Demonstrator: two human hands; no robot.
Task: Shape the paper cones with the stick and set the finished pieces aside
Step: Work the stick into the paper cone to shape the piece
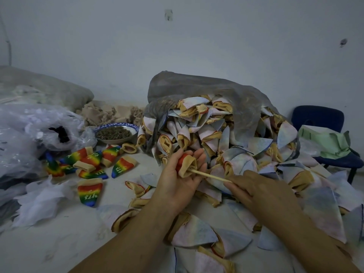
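Just in front of the heaped bag (246,107) of unshaped pieces, the left hand (177,184) cradles a cone (187,164), thumb and fingers curled round it; the right hand (264,192) pinches the stick (210,176), its tip inside the cone's mouth. The cone seems light, soft, easily crushed: hold it loosely near the rim. Finished rainbow cones (92,164) lie left of the bag

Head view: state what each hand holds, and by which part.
The left hand holds a cone round its body. The right hand pinches the stick at its near end, far end inside the cone.
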